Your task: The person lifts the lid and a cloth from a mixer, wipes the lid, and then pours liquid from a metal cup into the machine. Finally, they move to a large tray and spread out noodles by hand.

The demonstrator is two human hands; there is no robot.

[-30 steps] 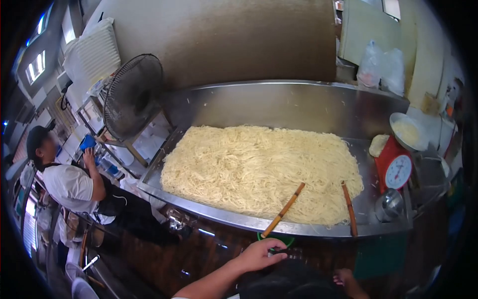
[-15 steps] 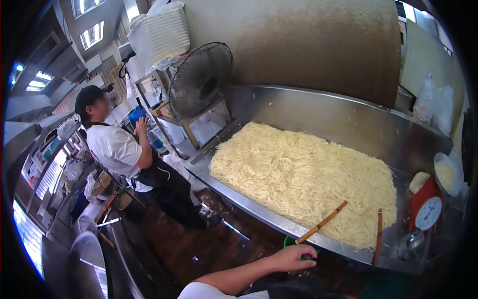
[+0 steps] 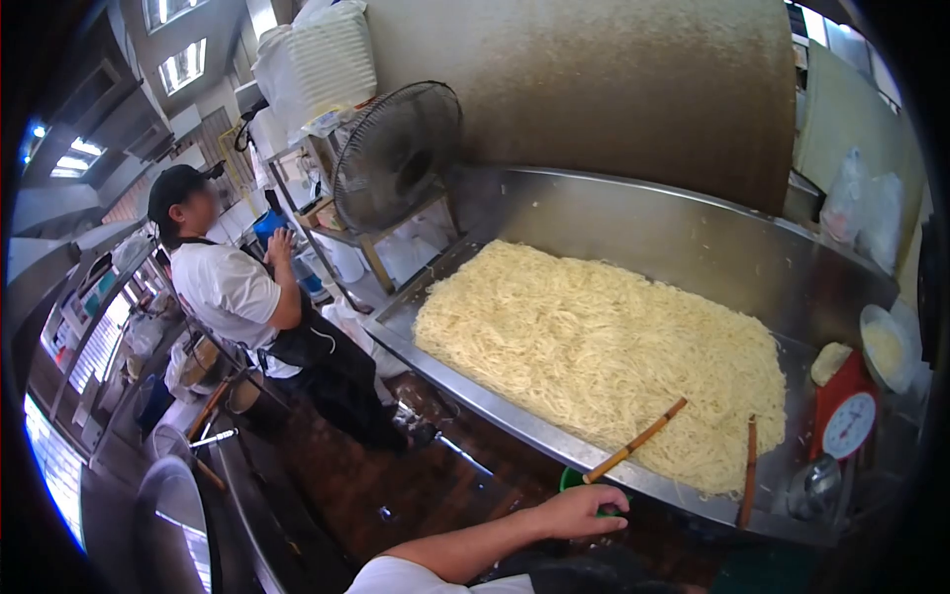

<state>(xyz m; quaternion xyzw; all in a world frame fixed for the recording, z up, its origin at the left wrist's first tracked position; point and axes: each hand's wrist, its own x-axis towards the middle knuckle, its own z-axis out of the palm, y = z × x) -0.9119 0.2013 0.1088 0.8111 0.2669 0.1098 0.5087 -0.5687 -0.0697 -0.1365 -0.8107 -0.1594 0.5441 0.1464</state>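
My left hand (image 3: 584, 513) reaches in from the bottom, just outside the front edge of a long stainless-steel trough (image 3: 495, 401). Its fingers are loosely curved, with the thumb apart from the forefinger and nothing visible held. Part of a green container (image 3: 571, 478) shows behind and below the hand, and green also shows through the gap between thumb and finger. Above it, a bamboo stick (image 3: 633, 443) rests across the trough rim onto a thick bed of pale noodles (image 3: 594, 346). Another brown stick (image 3: 748, 473) lies at the noodles' right end. My right hand is out of view.
At the trough's right end stand a red dial scale (image 3: 846, 421), a bowl (image 3: 888, 346) with pale contents and a metal cup (image 3: 815, 486). A large fan (image 3: 398, 163) stands behind. At left, a person in a white shirt (image 3: 226, 294) stands on the wet floor, hands raised.
The whole view shifts very slightly. My left hand stays in almost the same place and pose; the noodles, sticks and other person look unchanged.
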